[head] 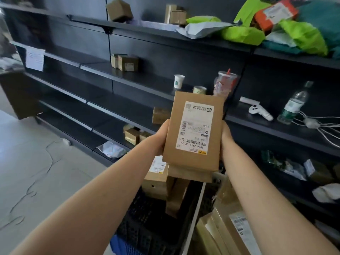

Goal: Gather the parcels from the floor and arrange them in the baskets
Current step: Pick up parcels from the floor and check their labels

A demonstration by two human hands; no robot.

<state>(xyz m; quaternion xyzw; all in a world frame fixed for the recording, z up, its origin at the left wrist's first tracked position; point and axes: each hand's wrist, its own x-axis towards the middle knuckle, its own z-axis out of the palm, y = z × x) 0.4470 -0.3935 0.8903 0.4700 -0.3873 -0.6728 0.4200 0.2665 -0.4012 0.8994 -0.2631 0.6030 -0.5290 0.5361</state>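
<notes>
A flat brown cardboard parcel (195, 133) with a white shipping label is held up in front of me, above the baskets. My left hand (160, 138) grips its left edge and my right hand (226, 139) grips its right edge; the fingers are hidden behind the box. Below it a dark mesh basket (147, 225) holds several brown parcels (158, 178) at its far end. A second basket at the lower right holds more cardboard parcels (228, 229), one with a label.
Dark metal shelving (103, 74) runs along the wall, with small boxes (127, 62), a paper cup (178, 81), a plastic drink cup, a water bottle (293, 105), a white controller and cables. Green and grey mailer bags (244, 34) lie on the top shelf. Grey floor (31, 172) on the left.
</notes>
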